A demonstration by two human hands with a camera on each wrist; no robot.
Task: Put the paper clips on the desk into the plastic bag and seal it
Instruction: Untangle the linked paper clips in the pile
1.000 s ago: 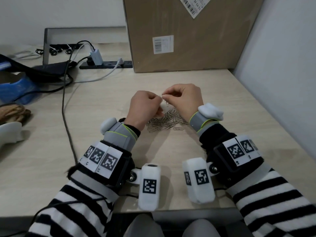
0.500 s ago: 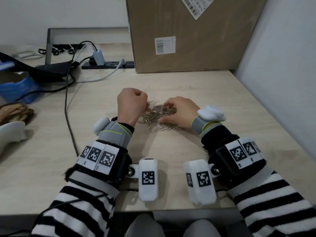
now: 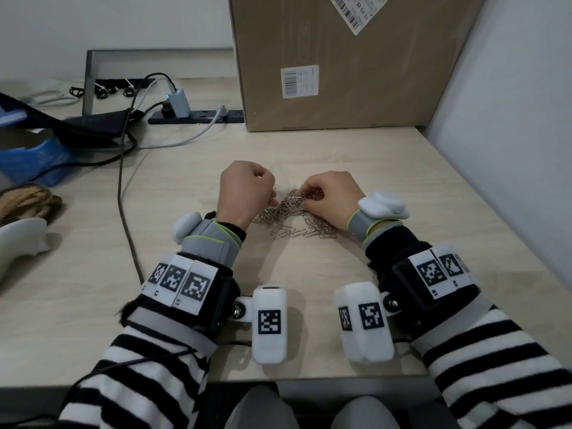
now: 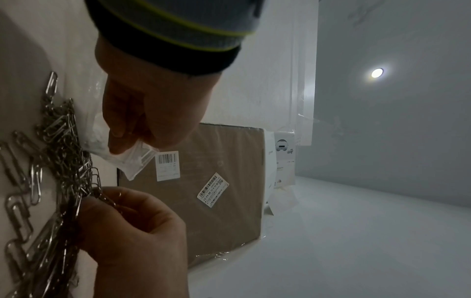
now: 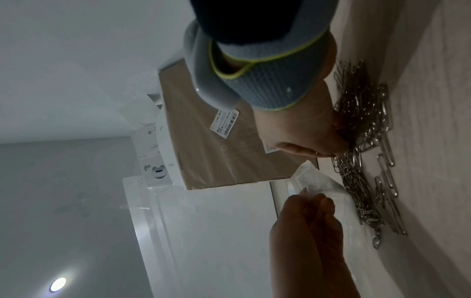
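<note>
A heap of silver paper clips [image 3: 289, 213] lies on the light wooden desk [image 3: 387, 168] between my hands. My left hand [image 3: 247, 193] is just left of the heap, its fingers curled. In the left wrist view it pinches the rim of a small clear plastic bag [image 4: 135, 161] held beside the clips [image 4: 63, 153]. My right hand [image 3: 322, 195] rests on the heap's right side, and its thumb and fingers pinch a few clips [image 5: 356, 129]. The bag [image 5: 314, 181] is hardly visible in the head view.
A large cardboard box [image 3: 340, 63] stands against the back wall. A power strip [image 3: 198, 117] with plugs sits at the back left, and a dark cable [image 3: 123, 196] runs toward the front edge. A blue object [image 3: 31, 156] and a white object [image 3: 18, 239] lie far left. A wall [image 3: 510, 119] bounds the right.
Both hands were together above the heap a second ago. They have dropped to the desk and parted; the right hand now picks at the clips.
</note>
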